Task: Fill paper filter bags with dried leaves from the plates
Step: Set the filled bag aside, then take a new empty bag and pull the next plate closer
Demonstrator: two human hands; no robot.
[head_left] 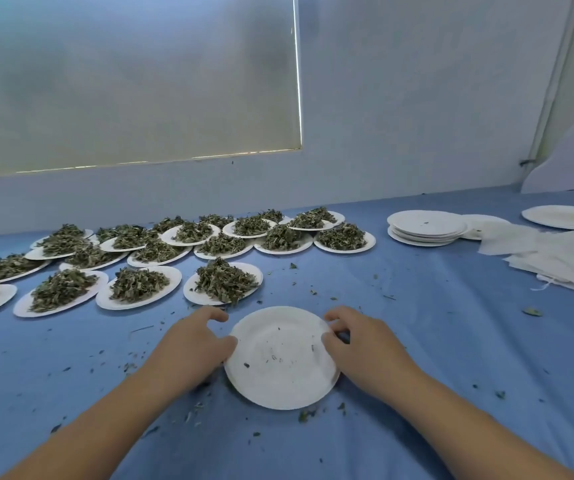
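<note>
Nearly bare paper plate [278, 379], opposite rims in the grip of left hand [192, 344] and right hand [361, 348].

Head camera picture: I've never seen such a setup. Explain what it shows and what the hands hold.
There is no machine here. One camera, worn on a person's head, looks forward and down, so the two bare arms are the wearer's own. The left hand and right hand grip opposite edges of a paper plate that holds only crumbs. It lies on a blue cloth. Farther back on the left stand many plates heaped with dried leaves. On the right are a stack of empty plates and a pile of white filter bags.
</note>
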